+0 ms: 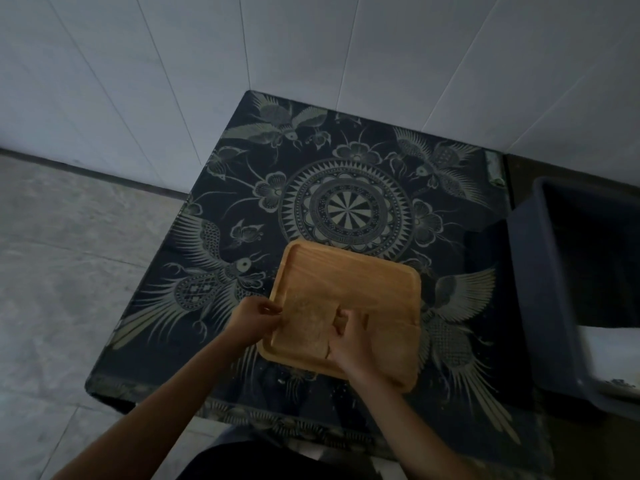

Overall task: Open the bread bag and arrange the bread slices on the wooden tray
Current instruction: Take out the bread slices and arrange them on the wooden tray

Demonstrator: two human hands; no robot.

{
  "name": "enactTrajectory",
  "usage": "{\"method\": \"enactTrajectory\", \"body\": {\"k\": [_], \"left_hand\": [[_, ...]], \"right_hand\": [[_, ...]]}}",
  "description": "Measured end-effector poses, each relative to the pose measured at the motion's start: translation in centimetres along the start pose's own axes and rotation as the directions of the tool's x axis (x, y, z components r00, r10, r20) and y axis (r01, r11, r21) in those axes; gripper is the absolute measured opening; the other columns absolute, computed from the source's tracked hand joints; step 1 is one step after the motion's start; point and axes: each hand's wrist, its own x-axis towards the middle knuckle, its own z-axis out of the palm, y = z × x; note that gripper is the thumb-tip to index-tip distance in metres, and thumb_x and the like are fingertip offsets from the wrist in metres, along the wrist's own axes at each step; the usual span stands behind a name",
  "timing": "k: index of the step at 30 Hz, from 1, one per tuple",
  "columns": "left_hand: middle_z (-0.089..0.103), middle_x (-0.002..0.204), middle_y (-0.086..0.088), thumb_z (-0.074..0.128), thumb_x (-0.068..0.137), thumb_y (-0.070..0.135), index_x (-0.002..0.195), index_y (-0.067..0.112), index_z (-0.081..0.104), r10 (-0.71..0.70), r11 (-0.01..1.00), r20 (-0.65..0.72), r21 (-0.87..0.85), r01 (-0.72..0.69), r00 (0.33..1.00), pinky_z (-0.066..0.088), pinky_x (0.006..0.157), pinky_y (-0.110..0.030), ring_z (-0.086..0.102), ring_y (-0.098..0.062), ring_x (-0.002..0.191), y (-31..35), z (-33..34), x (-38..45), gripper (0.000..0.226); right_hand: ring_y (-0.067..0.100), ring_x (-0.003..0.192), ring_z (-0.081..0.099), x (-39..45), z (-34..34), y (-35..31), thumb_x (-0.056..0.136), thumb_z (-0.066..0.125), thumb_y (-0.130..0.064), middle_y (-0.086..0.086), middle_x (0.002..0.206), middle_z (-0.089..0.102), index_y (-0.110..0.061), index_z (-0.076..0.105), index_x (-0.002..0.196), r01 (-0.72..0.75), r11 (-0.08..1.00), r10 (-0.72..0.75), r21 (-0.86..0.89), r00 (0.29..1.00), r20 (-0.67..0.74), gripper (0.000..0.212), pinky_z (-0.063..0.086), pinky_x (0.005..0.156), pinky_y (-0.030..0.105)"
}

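Note:
A square wooden tray (349, 275) lies on the near part of a dark patterned table. One bread slice (306, 323) rests flat in the tray's near left corner. My left hand (254, 318) pinches the slice's left edge at the tray rim. My right hand (349, 341) presses its fingers on the slice's right edge. A second bread slice (393, 344) lies in the tray's near right corner, partly hidden by my right hand. The bread bag is not in view.
The table (346, 188) carries a bird and mandala pattern and stands against a white tiled wall. A dark plastic bin (540, 289) sits just off the table's right edge. Grey floor lies to the left.

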Motion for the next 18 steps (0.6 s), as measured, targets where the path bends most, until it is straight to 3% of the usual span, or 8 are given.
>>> {"method": "enactTrajectory", "body": {"k": [4, 6, 10, 11, 15, 18], "left_hand": [[0.078, 0.073, -0.008, 0.077, 0.079, 0.007, 0.079, 0.014, 0.077, -0.018, 0.999, -0.002, 0.044, 0.018, 1.0, 0.066, 0.072, -0.043, 0.077, -0.027, 0.071, -0.7, -0.4, 0.4, 0.007], [0.078, 0.073, -0.002, 0.077, 0.076, 0.011, 0.078, 0.017, 0.08, -0.017, 0.997, -0.005, 0.08, 0.017, 1.0, 0.065, 0.071, -0.036, 0.076, -0.02, 0.072, -0.9, -0.6, 0.5, 0.007], [0.077, 0.068, 0.003, 0.077, 0.074, 0.013, 0.072, 0.02, 0.082, -0.012, 0.992, -0.002, 0.125, 0.013, 1.0, 0.061, 0.064, -0.028, 0.074, -0.014, 0.07, -1.0, -1.0, 0.9, 0.008], [0.077, 0.067, 0.004, 0.077, 0.074, 0.013, 0.07, 0.019, 0.082, -0.009, 0.992, 0.0, 0.129, 0.009, 1.0, 0.062, 0.064, -0.029, 0.074, -0.014, 0.068, -1.0, -1.0, 1.0, 0.009], [0.078, 0.066, -0.003, 0.073, 0.076, 0.01, 0.07, 0.013, 0.082, 0.001, 0.992, 0.016, 0.126, -0.003, 1.0, 0.066, 0.068, -0.038, 0.077, -0.021, 0.068, -1.2, -0.9, 1.1, 0.011], [0.079, 0.069, -0.006, 0.072, 0.078, 0.008, 0.07, 0.01, 0.081, 0.006, 0.992, 0.024, 0.124, -0.009, 1.0, 0.066, 0.071, -0.043, 0.077, -0.024, 0.071, -1.5, -0.8, 1.2, 0.013]], "right_hand": [[0.026, 0.094, 0.071, -0.1, 1.2, 0.0, 0.105, 0.053, -0.029, -0.003, 0.104, 0.061, -0.024, 0.043, 0.136, -0.036, 0.997, 0.036, -0.066, 0.999, -0.002, 0.034, 0.061, 0.085, 0.051], [0.023, 0.094, 0.07, 0.0, 1.4, 0.2, 0.105, 0.053, -0.027, -0.001, 0.113, 0.061, -0.021, 0.044, 0.139, -0.048, 0.995, 0.049, -0.083, 0.999, 0.0, 0.035, 0.062, 0.082, 0.041], [0.016, 0.094, 0.071, 0.2, 1.4, 0.3, 0.106, 0.054, -0.028, 0.0, 0.132, 0.062, -0.02, 0.047, 0.144, -0.051, 0.992, 0.048, -0.117, 0.998, -0.031, 0.04, 0.05, 0.059, 0.017], [0.016, 0.095, 0.071, 0.3, 1.4, 0.3, 0.106, 0.054, -0.029, 0.0, 0.134, 0.062, -0.02, 0.047, 0.144, -0.049, 0.991, 0.045, -0.125, 0.998, -0.036, 0.04, 0.051, 0.059, 0.017], [0.02, 0.098, 0.071, 0.3, 1.5, 0.3, 0.105, 0.055, -0.028, 0.003, 0.133, 0.062, -0.021, 0.046, 0.145, -0.065, 0.993, 0.061, -0.097, 0.997, -0.038, 0.041, 0.063, 0.083, 0.04], [0.021, 0.099, 0.07, 0.3, 1.6, 0.5, 0.105, 0.054, -0.028, 0.003, 0.129, 0.063, -0.021, 0.047, 0.145, -0.062, 0.994, 0.059, -0.085, 0.997, -0.044, 0.041, 0.062, 0.086, 0.041]]}}
